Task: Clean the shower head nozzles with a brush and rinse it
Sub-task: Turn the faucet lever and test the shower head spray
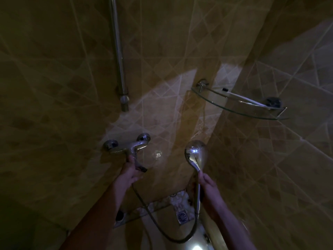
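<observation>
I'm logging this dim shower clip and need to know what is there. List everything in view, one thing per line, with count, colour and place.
shower head: one, chrome, centre right, back toward the camera, held by its handle.
hose: one, metal grey, loops low from under the mixer tap to the shower head's handle.
mixer tap: one, chrome, on the wall at centre left, lever pointing down.
riser rail: one, grey metal, upright on the wall above the tap.
corner shelf: one, clear glass with a metal rail, at right; a small dark item lies on it, too dim to name.
floor drain: one, square, grey, on the floor at bottom centre.
wall tiles: many, tan.
left hand: grips the tap lever.
right hand: grips the shower head's handle.
</observation>
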